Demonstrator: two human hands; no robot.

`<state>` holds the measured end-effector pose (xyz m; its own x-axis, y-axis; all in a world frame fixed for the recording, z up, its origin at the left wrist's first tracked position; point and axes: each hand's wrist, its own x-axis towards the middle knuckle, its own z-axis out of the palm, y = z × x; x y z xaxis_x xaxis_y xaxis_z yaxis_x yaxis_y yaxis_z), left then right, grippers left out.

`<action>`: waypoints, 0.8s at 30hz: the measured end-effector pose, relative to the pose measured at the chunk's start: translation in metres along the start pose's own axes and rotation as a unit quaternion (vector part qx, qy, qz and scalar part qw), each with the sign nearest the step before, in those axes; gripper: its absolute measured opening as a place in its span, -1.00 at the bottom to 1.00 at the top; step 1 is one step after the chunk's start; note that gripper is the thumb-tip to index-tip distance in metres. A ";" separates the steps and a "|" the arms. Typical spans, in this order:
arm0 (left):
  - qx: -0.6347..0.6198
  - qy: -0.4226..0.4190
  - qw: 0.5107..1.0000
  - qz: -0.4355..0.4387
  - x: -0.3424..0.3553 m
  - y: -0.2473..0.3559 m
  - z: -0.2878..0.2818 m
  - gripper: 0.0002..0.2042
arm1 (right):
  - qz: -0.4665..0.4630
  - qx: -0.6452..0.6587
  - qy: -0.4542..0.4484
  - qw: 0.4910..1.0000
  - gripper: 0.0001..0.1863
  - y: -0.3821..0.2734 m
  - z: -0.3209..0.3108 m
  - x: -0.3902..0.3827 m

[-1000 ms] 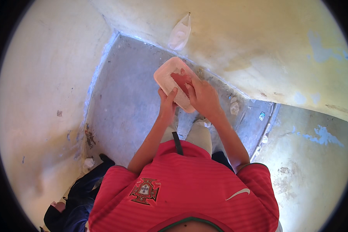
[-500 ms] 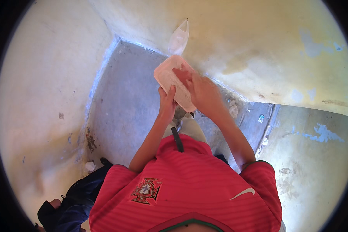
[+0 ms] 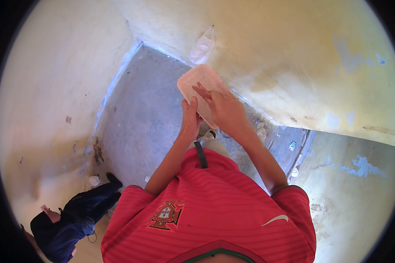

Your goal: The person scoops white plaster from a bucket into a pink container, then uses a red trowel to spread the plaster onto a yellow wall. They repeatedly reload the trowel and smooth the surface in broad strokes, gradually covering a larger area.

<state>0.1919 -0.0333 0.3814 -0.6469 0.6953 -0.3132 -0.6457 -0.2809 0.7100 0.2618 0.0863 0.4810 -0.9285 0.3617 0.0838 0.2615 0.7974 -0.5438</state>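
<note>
A pink rectangular tray (image 3: 192, 75) with a pale, whitish layer inside is held out in front of me. My left hand (image 3: 190, 119) grips its near left side, thumb over the rim and the other fingers underneath. Over the tray's right side reaches my right hand (image 3: 226, 109). Its bunched, reddish-brown fingertips are at the pale layer. Whether something small is pinched between them, I cannot make out.
A translucent plastic bag (image 3: 202, 47) hangs on the yellowish wall (image 3: 267, 52) ahead. Another person (image 3: 72, 219) in dark blue clothing is at the lower left. Pale scraps (image 3: 261, 131) lie along the wall's foot on the grey floor (image 3: 140, 105).
My right fingers have shifted slightly left and nearer within the tray and show less blur. The left hand keeps its grip. The other person has moved a little farther left.
</note>
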 end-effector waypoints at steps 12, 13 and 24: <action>-0.010 0.000 1.000 0.025 0.033 0.036 -0.021 -0.34 | 0.010 -0.004 0.036 0.999 -0.81 -0.022 0.001 0.047; -0.001 0.005 1.000 0.018 0.036 0.047 -0.024 -0.33 | 0.021 -0.012 0.054 0.998 -0.81 -0.028 -0.001 0.055; 0.036 -0.030 0.997 -0.063 0.075 0.118 -0.062 -0.31 | 0.082 -0.053 0.096 0.991 -0.82 -0.070 0.049 0.102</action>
<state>0.0414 -0.0554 0.4025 -0.5357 0.7608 -0.3662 -0.6881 -0.1420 0.7116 0.1362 0.0434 0.4868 -0.8069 0.5676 0.1635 0.4404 0.7625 -0.4739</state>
